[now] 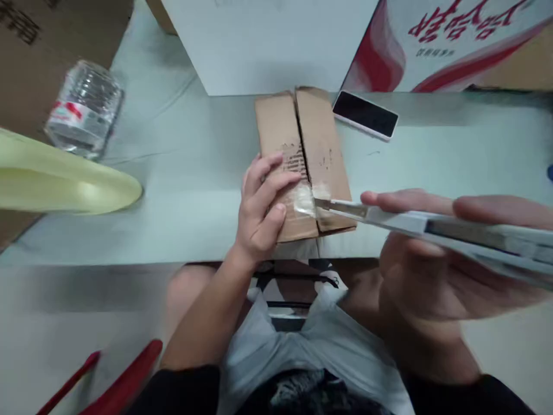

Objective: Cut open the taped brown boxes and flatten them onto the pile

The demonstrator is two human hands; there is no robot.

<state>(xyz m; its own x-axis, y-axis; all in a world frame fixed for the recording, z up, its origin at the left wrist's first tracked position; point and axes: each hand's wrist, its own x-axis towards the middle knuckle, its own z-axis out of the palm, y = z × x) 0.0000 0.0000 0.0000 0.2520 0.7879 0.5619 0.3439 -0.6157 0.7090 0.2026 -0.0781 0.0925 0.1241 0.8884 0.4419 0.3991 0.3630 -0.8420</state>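
**Ana:** Pale bench, wasn't it, with cartons stacked along the far edge?

**Ben:** Yes. A cardboard box lay at the middle of the near edge, its short end just over the lip, above the person's lap.

**Ana:** And the hands?

**Ben:** The left hand sat on the left flap, its fingers bent over the top and pressing the box down. The right hand was closed around a utility knife, forefinger laid along the spine. The blade touched the tape at the near end of the join.

**Ana:** How near was that blade to the left hand?

**Ben:** Just beside the thumb. That was my worry: if the tape gave all at once, I judged the edge could skid left into those fingers.

**Ana:** Anything else?

**Ben:** A deep push could score whatever was inside, which I couldn't see. The box could also tip off the near edge, since it overhung.

**Ana:** Other things nearby?

**Ben:** A phone lay beside the box's far right corner, and a water bottle stood well apart at the far left.
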